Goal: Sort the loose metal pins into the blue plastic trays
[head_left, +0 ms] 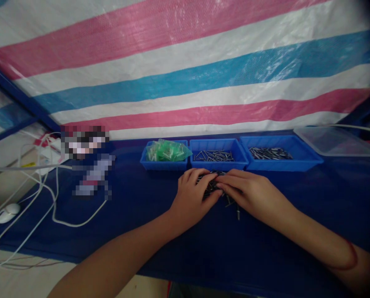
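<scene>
Left hand [193, 188], fingers spread and curved, and right hand [250, 188], fingers bunched, meet over one pile of pins [211, 188] on the desk [135, 198]; pinching cannot be determined. Three bins [217, 165] behind: two hold pins, one a green bag [169, 151].

Metal pins [212, 186]; smooth plastic bins [284, 165]

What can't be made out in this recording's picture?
All in the head view:
- Middle of the metal-piece pile: partly hidden by the left hand and right hand.
- Items at left: pixelated.
- Green bag: contents blurred, behind film.
- Left forearm: cut off by the bottom edge.
</scene>
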The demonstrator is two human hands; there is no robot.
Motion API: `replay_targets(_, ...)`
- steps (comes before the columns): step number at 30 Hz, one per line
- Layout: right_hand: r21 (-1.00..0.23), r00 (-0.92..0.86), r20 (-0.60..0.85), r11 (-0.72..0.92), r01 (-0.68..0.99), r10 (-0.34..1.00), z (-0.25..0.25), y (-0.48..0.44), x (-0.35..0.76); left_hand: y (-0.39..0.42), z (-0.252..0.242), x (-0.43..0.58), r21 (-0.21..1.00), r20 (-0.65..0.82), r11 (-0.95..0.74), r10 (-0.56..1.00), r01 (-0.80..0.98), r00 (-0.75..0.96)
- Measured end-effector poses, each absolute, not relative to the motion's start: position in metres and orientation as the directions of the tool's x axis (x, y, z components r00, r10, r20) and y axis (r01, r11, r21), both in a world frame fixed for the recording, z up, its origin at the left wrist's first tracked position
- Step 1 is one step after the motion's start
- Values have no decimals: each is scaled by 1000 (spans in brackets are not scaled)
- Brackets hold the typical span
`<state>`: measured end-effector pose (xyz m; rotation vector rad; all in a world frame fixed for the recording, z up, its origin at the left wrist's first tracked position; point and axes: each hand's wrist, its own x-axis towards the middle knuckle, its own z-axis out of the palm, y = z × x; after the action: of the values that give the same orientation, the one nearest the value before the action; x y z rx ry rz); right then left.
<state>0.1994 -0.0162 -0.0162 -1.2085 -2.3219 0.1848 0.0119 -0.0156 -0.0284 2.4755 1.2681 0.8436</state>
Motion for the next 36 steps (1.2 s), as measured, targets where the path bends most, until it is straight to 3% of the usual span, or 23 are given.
replay_targets(3,-444,-383,449,574,688,807,-11,-20,198,-14,-24,11,528,480,-598,796,603,368)
replay_targets(6,-603,-243,467,507,616,850,-8,-24,196,-14,-20,11,659,474,-558,829,504,297)
replay_targets(10,-839,-151,331,364,405,931,-9,-31,188,-17,-17,13,805,404,-473,879,357,254)
replay_targets(13,-931,-163,242,276,240,957,-8,-33,183,-18,-15,13,837,397,-455,887,304,235)
replay_targets(24,-994,-73,89,83,-77,993,-12,-29,180,-19,-15,14,923,284,-339,919,183,272)
replay_targets(36,-953,-16,248,247,178,969,-5,-31,183,-18,-15,15,940,204,-281,918,194,341)
